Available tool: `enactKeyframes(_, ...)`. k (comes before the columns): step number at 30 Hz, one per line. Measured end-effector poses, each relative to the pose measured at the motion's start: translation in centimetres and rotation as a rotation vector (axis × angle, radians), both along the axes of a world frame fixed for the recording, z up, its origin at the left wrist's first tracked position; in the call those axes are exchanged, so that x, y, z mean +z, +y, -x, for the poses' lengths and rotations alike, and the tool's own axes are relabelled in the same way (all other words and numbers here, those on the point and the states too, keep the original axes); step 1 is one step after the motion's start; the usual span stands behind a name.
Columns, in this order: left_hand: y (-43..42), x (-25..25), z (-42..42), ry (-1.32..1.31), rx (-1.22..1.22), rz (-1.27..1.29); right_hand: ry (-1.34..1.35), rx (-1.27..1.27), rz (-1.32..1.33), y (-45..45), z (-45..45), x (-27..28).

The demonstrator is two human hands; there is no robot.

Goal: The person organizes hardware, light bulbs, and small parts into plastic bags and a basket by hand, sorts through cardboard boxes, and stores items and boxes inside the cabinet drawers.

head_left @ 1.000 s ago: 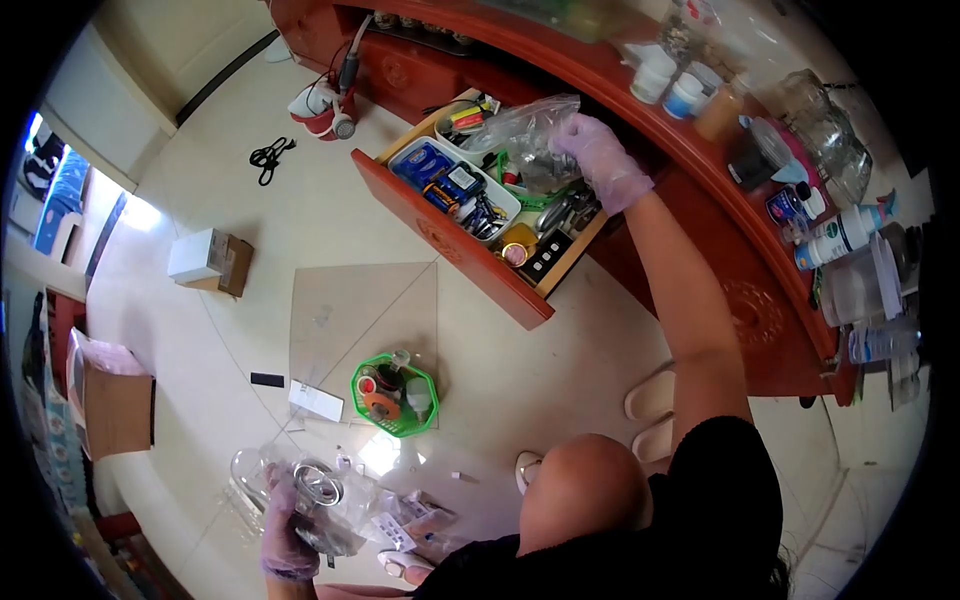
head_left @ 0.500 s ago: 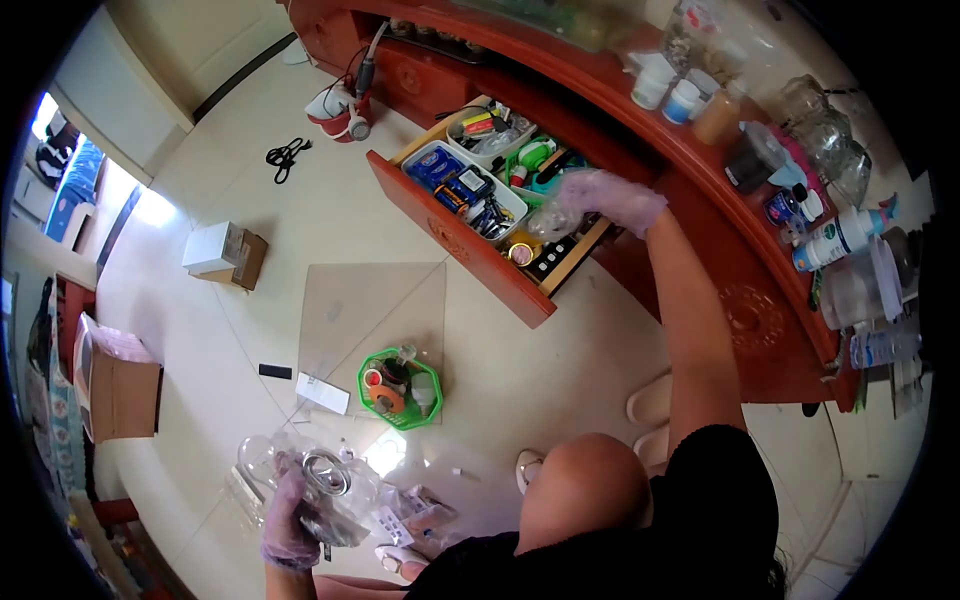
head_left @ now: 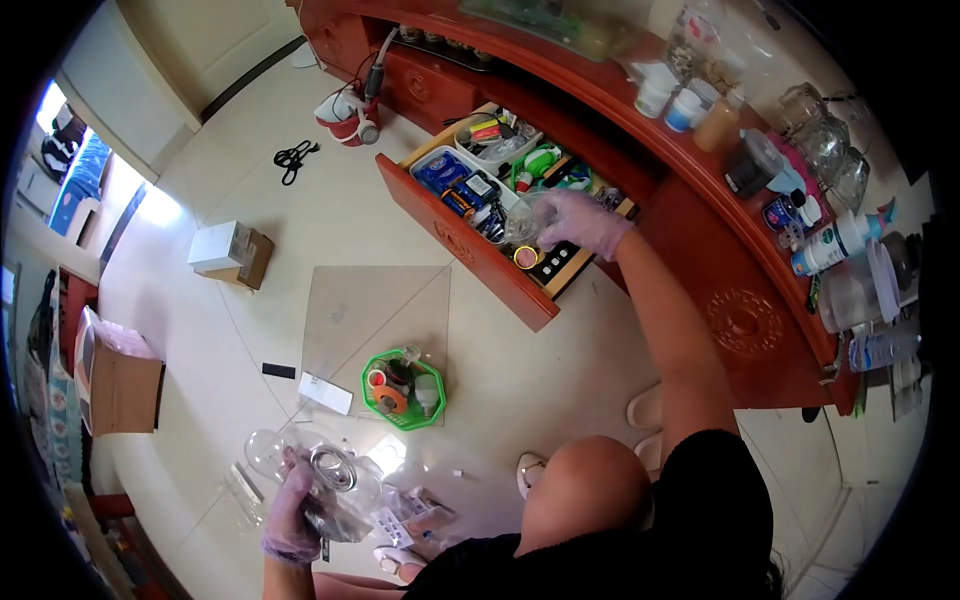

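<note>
My left hand [head_left: 292, 515], in a thin translucent glove, is closed on a bundle of clear plastic packaging [head_left: 345, 505] low on the left. A clear rounded piece [head_left: 264, 450] and a shiny silver ring [head_left: 333, 466] show around its fingers. My right hand [head_left: 585, 222], gloved alike, is closed on a clear plastic container [head_left: 523, 218] over the open drawer [head_left: 470, 245]. Beside it in the drawer are a white tray [head_left: 515, 190] with batteries and small packets, a yellow-rimmed round tin [head_left: 526, 257], and a black strip with white squares [head_left: 556, 262].
A green basket [head_left: 440, 405] holding small items stands on a clear mat [head_left: 375, 300]. Plastic scraps [head_left: 415, 515] lie by my feet. Boxes [head_left: 225, 250], a coiled black cable [head_left: 294, 160] and a red bucket [head_left: 340, 125] are on the floor. Bottles [head_left: 720, 120] line the cabinet top.
My right hand has moved left and slightly down over the drawer with the clear container, uncovering items at the drawer's right end. My left hand stays nearly in place, its plastic bundle slightly shifted.
</note>
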State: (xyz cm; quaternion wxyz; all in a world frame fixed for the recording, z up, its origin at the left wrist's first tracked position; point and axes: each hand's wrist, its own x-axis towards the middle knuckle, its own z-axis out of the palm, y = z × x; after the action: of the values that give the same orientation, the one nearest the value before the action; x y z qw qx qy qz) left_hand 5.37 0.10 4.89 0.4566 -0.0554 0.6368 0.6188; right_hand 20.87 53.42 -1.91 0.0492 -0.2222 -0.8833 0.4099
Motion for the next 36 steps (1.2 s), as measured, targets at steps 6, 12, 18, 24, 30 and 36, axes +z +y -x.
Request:
enactKeyframes(6,1.0,0.5,0.0,-0.018,-0.002,-0.061,0.306,-0.286,0.199,2.4,2.1,1.4)
enactKeyframes(12,-0.4,0.4,-0.1,-0.021,0.030,0.008,-0.193,-0.463,-0.580,8.6,11.8,0.2)
enactKeyframes(18,-4.5,-0.7,1.1,-0.060,0.134,0.088,-0.539,-0.334,-0.804,9.9,16.0,1.4)
enactKeyframes(24,-4.2,-1.9,1.9,-0.153,0.176,0.180,0.379,-0.578,-0.021,10.5,12.9,2.5)
enactKeyframes(30,-0.1,-0.9,1.4,-0.042,0.249,0.050,0.436,-0.541,0.222,9.2,7.4,0.7)
enactKeyframes(36,1.1,-0.2,1.5,-0.017,0.182,0.046,-0.275,-0.162,-0.705,8.1,3.3,1.0)
